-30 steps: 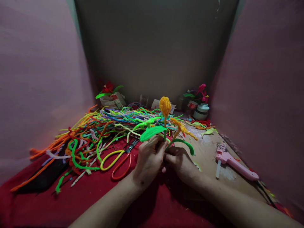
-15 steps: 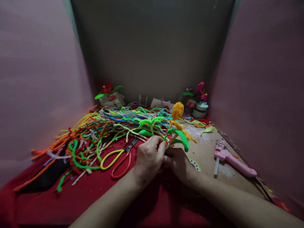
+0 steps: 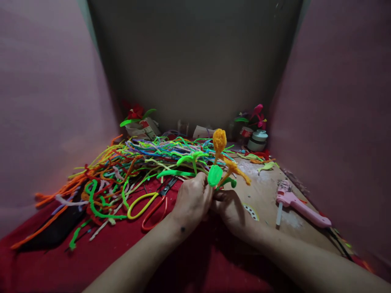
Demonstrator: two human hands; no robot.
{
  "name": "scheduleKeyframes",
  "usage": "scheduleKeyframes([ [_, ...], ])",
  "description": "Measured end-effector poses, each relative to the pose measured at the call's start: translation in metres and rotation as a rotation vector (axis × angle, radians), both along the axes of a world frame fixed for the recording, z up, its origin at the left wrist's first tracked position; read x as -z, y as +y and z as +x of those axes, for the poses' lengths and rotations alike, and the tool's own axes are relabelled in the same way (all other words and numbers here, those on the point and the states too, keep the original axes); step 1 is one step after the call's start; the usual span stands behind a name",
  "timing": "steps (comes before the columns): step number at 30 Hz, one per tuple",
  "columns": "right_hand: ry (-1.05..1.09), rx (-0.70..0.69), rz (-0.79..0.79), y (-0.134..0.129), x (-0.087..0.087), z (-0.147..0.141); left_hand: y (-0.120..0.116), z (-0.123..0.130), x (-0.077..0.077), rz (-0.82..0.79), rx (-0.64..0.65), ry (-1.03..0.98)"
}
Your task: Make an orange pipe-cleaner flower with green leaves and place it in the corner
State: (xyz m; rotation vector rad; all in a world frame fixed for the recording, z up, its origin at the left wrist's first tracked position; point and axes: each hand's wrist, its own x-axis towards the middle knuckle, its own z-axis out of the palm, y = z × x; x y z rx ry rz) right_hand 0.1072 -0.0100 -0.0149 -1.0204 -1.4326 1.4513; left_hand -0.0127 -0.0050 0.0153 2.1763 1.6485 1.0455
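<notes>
My left hand [image 3: 193,197] and my right hand [image 3: 231,207] meet over the near edge of the work area, both with fingers closed. Between them rise the stems of a pipe-cleaner flower bunch. An orange bud [image 3: 219,141] tops it, with a smaller orange bloom [image 3: 233,169] leaning right. A bright green leaf [image 3: 214,176] faces me just above my fingertips. Behind my left hand a green sprig [image 3: 194,158] spreads its leaves. The lower stems are hidden in my hands. Scissors [image 3: 165,191] with one yellow and one red handle lie left of my left hand.
A heap of coloured pipe cleaners [image 3: 165,148] covers the back and left of the red cloth [image 3: 122,260]. A pink glue gun [image 3: 301,207] rests on the brown board [image 3: 265,195] at right. A small jar [image 3: 257,140] and red flowers [image 3: 136,112] stand behind.
The flower bunch has turned in my hands. Its orange bud has shifted left, and one green leaf now faces me. Another green leaf now stretches left behind my left hand.
</notes>
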Motion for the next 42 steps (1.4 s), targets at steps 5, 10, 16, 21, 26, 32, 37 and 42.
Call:
scheduleKeyframes([
  [5, 0.076, 0.031, -0.016, 0.004, -0.002, 0.003, -0.005, -0.005, 0.008, 0.043, 0.003, -0.293],
  [10, 0.109, 0.023, -0.033, 0.004, 0.0, 0.002, 0.0, -0.01, 0.005, -0.302, 0.074, -0.648],
  [16, 0.161, -0.025, -0.048, 0.006, 0.002, 0.003, 0.003, -0.013, 0.002, -0.42, 0.244, -0.823],
  [21, 0.137, -0.046, -0.074, 0.008, 0.004, 0.002, 0.009, -0.021, 0.003, -0.503, 0.235, -0.735],
  [26, 0.069, -0.059, -0.058, 0.011, 0.005, 0.003, 0.011, -0.022, 0.005, -0.546, 0.261, -0.788],
  [32, -0.014, -0.088, 0.005, 0.015, 0.01, 0.006, 0.011, -0.023, 0.008, -0.609, 0.369, -0.772],
  [37, -0.032, -0.094, 0.036, 0.016, 0.011, 0.009, 0.009, -0.023, 0.009, -0.618, 0.375, -0.821],
  [42, 0.009, -0.108, -0.022, 0.011, -0.002, 0.005, 0.009, -0.023, 0.008, -0.586, 0.347, -0.805],
])
